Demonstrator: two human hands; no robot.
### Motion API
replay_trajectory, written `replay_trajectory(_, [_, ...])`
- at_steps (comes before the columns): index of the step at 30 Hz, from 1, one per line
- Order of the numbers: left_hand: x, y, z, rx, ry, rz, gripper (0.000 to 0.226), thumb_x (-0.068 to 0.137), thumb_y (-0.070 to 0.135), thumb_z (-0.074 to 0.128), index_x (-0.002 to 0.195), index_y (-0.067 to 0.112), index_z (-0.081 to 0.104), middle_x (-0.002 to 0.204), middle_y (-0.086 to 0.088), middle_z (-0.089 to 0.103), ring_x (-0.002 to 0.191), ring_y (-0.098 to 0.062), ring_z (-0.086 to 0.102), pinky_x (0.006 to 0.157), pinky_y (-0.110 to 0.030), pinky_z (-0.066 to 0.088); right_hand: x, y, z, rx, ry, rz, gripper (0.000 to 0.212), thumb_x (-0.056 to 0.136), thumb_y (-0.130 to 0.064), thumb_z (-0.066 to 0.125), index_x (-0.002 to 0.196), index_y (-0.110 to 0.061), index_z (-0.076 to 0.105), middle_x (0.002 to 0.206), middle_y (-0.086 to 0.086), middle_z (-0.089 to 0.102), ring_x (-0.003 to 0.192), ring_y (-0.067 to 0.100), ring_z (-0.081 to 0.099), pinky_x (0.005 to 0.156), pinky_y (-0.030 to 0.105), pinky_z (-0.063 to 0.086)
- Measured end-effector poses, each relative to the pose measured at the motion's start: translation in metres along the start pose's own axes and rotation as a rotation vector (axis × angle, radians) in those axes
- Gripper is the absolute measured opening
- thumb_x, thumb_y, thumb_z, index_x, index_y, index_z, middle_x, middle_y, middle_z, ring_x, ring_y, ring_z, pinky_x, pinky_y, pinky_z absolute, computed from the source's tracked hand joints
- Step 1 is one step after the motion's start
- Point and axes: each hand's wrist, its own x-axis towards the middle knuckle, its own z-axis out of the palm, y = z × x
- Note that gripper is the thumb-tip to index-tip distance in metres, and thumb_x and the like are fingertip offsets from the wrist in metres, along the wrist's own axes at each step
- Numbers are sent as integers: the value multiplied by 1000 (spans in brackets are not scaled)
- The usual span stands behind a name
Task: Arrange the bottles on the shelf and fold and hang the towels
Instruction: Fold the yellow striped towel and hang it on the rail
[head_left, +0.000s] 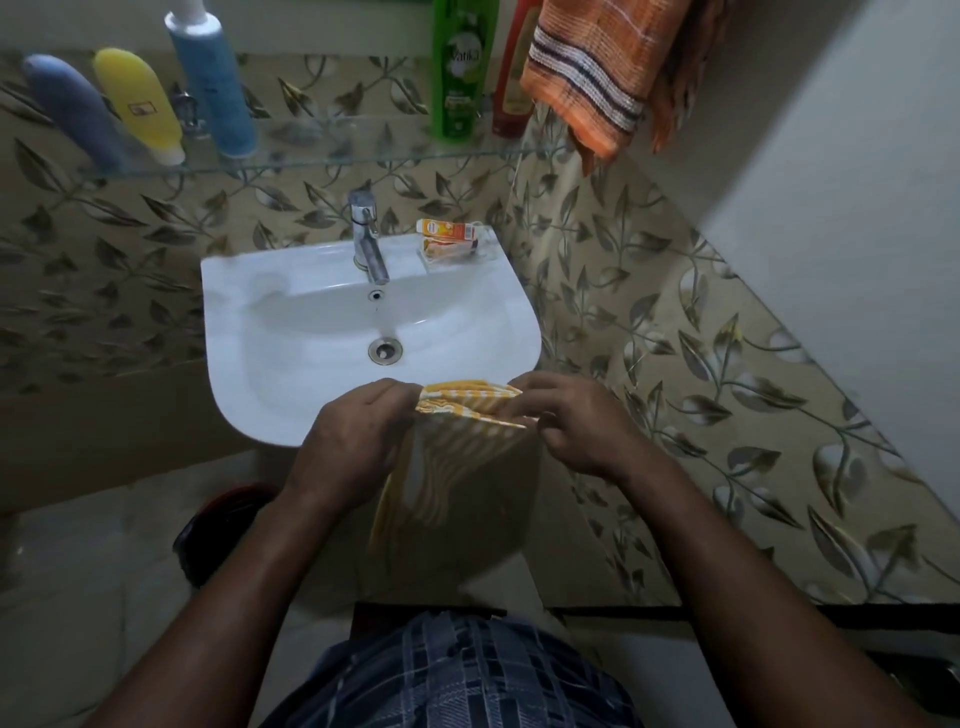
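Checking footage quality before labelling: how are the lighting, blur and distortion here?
Head view: dim overall, brightest on the white sink; wide-angle distortion bows the glass shelf and leans the blue bottle; the yellow striped towel smears into blur below the left hand and right hand.

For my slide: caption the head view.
Left hand and right hand hold a yellow striped towel by the white sink.

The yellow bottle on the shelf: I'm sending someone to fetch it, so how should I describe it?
Above the white sink a glass shelf runs along the leaf-patterned wall. At its left end stand three containers; the yellow bottle is the middle one, between a grey-blue tube and a taller blue bottle. It alone is bright yellow, with its white cap pointing down.
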Motion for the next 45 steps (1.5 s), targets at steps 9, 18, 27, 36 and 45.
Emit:
replay_trajectory(9, [7, -4, -16, -2, 5, 54, 35, 92, 25, 49, 112, 10, 73, 102, -7, 76, 86, -33, 72, 69, -37, 59, 18, -34, -7, -283, -176, 156, 54, 73, -31, 42, 113, -33, 78, 97, -2, 68, 89, 24, 67, 70, 38, 58])
replay_trajectory(18, [1, -24, -32, -21, 58, -40, 39, 92, 29, 48, 114, 10, 75, 104, -6, 77, 90, -32, 72, 73, -35, 56, 27, -24, -20, 10, -279, 219, 22, 74, -39, 58, 81, -31, 78, 87, -10, 70, 85, 14, 66, 76, 41, 56])
replay_trajectory(27, [4, -27, -29, -81, 139, -92, 27, 96, 13, 55, 114, 7, 73, 104, -9, 77, 94, -15, 60, 76, -22, 42, 7, -9, -17, 480, 44, 1, 27, 82, -43, 83, 77, -17, 77, 89, -2, 74, 83, 15, 71, 70, 28, 55])
replay_trajectory(36, [9, -1, -27, -72, 215, -164, 19, 97, 11, 52, 102, 4, 69, 88, -7, 70, 82, -20, 58, 66, -23, 27, 14, -28, -23, -68, 293, -60, 52, 83, -66, 67, 62, -20, 55, 63, -5, 53, 56, 17, 51, 52, 35, 47])
replay_trajectory(45, [9, 23, -28, -161, 297, -265, 29, 99, 27, 44, 103, 8, 64, 86, 7, 60, 75, -13, 51, 61, -23, 27, -7, -26, -36, 7, 268, -74, 36, 86, -50, 75, 84, -15, 76, 78, 2, 65, 69, 20, 61, 61, 36, 50])
